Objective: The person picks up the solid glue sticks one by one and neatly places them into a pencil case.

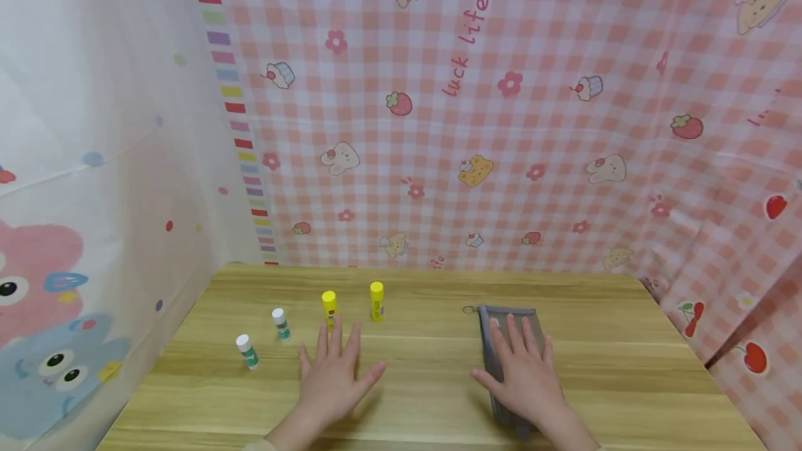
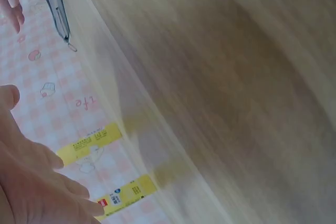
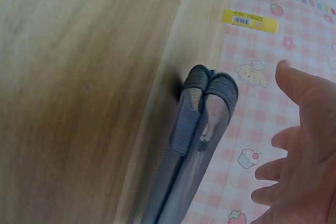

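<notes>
Grey mesh zip pouch [image 3: 185,132] below right hand [image 1: 526,376], yellow cylindrical glue sticks [image 1: 376,302] beyond left hand [image 1: 332,376], both hands spread wide

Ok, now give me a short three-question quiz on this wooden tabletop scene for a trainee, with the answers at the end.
1. Count: how many white-capped green cylindrical tubes are on the brown wooden table?
2. Choose: which hand is over the grey mesh zippered pouch, left or right?
3. True or false: both yellow cylindrical tubes stand upright.

Key:
1. Two.
2. The right hand.
3. True.
</notes>
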Demonstrator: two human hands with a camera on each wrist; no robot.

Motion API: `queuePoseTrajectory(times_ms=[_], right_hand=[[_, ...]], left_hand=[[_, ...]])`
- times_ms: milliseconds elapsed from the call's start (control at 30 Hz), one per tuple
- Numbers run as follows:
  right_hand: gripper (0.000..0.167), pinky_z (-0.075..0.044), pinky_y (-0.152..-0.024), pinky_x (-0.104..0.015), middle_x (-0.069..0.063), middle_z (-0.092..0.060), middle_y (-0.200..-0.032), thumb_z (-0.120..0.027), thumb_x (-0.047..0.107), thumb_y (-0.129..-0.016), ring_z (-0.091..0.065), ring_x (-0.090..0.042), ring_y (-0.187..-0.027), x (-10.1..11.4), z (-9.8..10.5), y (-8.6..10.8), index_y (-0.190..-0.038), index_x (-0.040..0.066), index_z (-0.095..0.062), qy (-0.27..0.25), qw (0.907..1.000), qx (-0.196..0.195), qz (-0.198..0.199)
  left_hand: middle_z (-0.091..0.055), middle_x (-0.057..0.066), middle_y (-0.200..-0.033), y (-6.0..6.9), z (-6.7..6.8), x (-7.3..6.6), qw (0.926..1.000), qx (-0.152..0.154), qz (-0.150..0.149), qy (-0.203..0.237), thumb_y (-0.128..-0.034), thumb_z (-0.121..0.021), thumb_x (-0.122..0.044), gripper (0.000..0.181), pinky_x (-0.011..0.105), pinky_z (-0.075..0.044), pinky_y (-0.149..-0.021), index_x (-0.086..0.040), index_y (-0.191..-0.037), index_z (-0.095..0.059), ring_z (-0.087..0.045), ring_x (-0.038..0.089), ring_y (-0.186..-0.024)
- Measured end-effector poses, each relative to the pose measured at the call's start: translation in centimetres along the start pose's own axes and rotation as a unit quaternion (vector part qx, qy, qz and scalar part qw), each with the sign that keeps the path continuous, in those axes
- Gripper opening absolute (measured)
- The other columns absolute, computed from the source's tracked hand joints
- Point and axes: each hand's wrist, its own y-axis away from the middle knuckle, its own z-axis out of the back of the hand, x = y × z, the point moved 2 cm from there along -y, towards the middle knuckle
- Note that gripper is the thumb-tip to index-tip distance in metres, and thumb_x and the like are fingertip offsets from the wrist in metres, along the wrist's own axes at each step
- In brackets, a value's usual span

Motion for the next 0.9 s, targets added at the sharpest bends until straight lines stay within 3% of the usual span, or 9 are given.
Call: queuePoseTrajectory(times_ms=[167,467,667,900], right_hand=[[0.084,-0.014,-0.103,-0.08,-0.033,-0.036,-0.148,-0.073,0.051,-0.084,-0.025,-0.054,-0.139,0.1,0.1,-0.2,-0.146,0.002,-0.045,0.013,0.9994,-0.026,-0.015],[0.081,-0.031,-0.1,-0.075,-0.033,-0.05,-0.136,-0.081,0.046,-0.078,-0.044,-0.052,-0.128,0.2,-0.2,-0.6,-0.137,-0.003,-0.054,0.036,0.9962,-0.076,-0.019],[0.08,-0.041,-0.097,-0.068,-0.032,-0.056,-0.129,-0.083,0.044,-0.076,-0.051,-0.05,-0.121,0.2,-0.5,-0.6,-0.133,-0.004,-0.056,0.044,0.9957,-0.079,-0.021],[0.078,-0.049,-0.093,-0.061,-0.032,-0.058,-0.126,-0.084,0.041,-0.076,-0.056,-0.047,-0.114,0.5,-1.0,-0.6,-0.131,-0.005,-0.057,0.051,0.9968,-0.043,-0.045]], left_hand=[[-0.025,0.025,-0.157,-0.2,0.1,0.0,0.9996,-0.018,0.012,0.017,-0.0912,-0.054,-0.065,0.085,0.079,-0.008,-0.105,-0.007,-0.151,-0.039,-0.02,0.05,-0.142],[-0.045,0.025,-0.145,-0.5,0.5,0.5,0.9929,-0.086,0.013,0.081,-0.0861,-0.072,-0.049,0.078,0.077,-0.023,-0.103,0.001,-0.141,-0.049,-0.041,0.048,-0.133],[-0.053,0.025,-0.138,-0.5,1.1,1.2,0.9815,-0.124,0.014,0.145,-0.083,-0.079,-0.037,0.073,0.063,-0.036,-0.106,0.004,-0.137,-0.052,-0.05,0.044,-0.126],[-0.055,0.024,-0.137,-0.4,1.5,1.9,0.9701,-0.122,0.053,0.203,-0.0829,-0.081,-0.033,0.072,0.056,-0.039,-0.107,0.004,-0.138,-0.052,-0.05,0.043,-0.126]])
